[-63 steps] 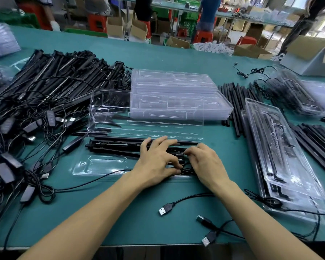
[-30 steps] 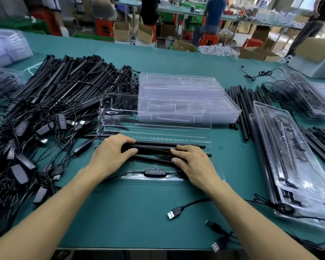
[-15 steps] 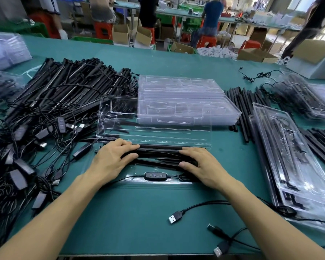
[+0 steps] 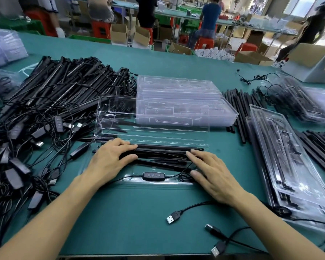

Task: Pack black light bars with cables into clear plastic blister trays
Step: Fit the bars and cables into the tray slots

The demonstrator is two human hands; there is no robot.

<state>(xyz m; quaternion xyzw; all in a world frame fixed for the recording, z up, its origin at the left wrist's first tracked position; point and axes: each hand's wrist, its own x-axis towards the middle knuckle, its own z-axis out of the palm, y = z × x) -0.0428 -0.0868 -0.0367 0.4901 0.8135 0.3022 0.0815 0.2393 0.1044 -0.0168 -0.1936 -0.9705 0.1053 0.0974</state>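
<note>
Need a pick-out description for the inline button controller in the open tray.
On the green table, find the open clear tray under the person's two hands. In its near trough, between the left hand and right hand, lies a black oval controller. Unlike the controllers in the tangled pile at left, it sits alone in plastic, buttons up.

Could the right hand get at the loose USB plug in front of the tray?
Probably yes: the USB plug lies uncovered on bare mat close to the right hand, which would first have to lift off the light bars.
</note>
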